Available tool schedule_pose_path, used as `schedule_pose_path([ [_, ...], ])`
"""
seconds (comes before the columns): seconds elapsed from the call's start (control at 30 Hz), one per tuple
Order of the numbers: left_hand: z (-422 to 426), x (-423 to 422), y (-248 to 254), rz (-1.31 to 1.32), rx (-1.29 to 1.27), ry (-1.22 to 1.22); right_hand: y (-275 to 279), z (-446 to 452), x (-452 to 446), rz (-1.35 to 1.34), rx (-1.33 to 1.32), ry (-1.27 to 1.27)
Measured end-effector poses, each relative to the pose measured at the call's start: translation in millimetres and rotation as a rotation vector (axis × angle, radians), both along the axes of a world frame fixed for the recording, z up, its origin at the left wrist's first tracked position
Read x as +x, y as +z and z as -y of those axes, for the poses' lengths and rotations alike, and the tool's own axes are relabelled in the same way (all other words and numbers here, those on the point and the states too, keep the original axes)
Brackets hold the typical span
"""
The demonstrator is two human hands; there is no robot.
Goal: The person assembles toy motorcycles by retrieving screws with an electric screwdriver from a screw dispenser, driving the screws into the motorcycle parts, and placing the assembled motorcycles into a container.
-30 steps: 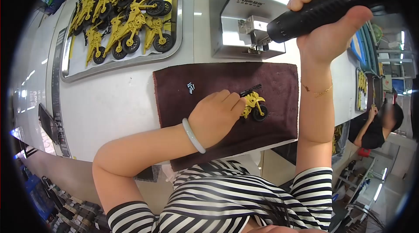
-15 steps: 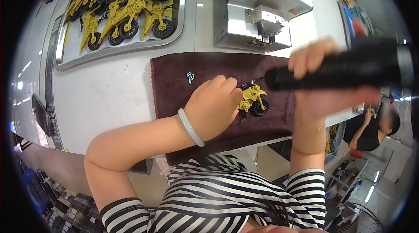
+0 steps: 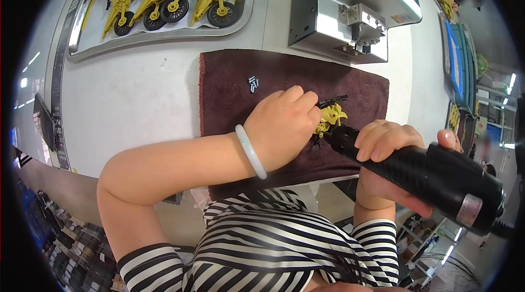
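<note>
My left hand (image 3: 285, 128), with a pale bangle at the wrist, is closed around the rear part of a yellow toy motorcycle (image 3: 331, 115). The toy lies on a dark maroon cloth (image 3: 229, 144), its black handlebar pointing to the upper right. My right hand (image 3: 391, 144) is wrapped round a black electric screwdriver (image 3: 432, 177) with a cable at its back end. The screwdriver's nose slants down to the left and meets the toy near its front; whether the bit touches a screw is hidden. Several small screws (image 3: 253, 83) lie on the cloth's upper left part.
A metal tray (image 3: 158, 41) of several yellow toy motorcycles stands at the upper left. Behind the cloth is a grey-white machine (image 3: 350, 13) with a metal block on its front. At the far right are a blue-edged tray (image 3: 454, 57) and a person partly in view.
My right hand has swung the electric screwdriver down and leftward, from level above the cloth to slanting onto the toy motorcycle. My left hand keeps its hold. The whole view has shifted somewhat.
</note>
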State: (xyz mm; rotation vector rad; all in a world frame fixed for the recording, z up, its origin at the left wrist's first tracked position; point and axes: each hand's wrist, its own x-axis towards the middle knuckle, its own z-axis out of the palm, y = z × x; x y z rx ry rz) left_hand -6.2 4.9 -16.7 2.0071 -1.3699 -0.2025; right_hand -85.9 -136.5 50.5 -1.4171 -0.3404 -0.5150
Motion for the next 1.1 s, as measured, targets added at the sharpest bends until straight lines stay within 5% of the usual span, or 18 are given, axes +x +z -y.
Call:
schedule_pose_path([
  [0.3,0,-2,-1,-0.002,-0.013,0.0,-4,-5,3,0.053,-0.218,-0.037],
  [0.63,1,0,3,-0.013,-0.023,-0.011,-3,-1,6,-0.07,-0.083,-0.14],
  [0.7,2,4,4,-0.019,-0.035,-0.02,11,12,12,-0.161,0.133,-0.019],
  [0.83,4,4,-2,-0.025,-0.117,-0.011,49,43,68,0.204,0.099,-0.081],
  [1.1,0,7,16,-0.039,-0.087,0.02,33,79,122,0.07,0.008,-0.195],
])
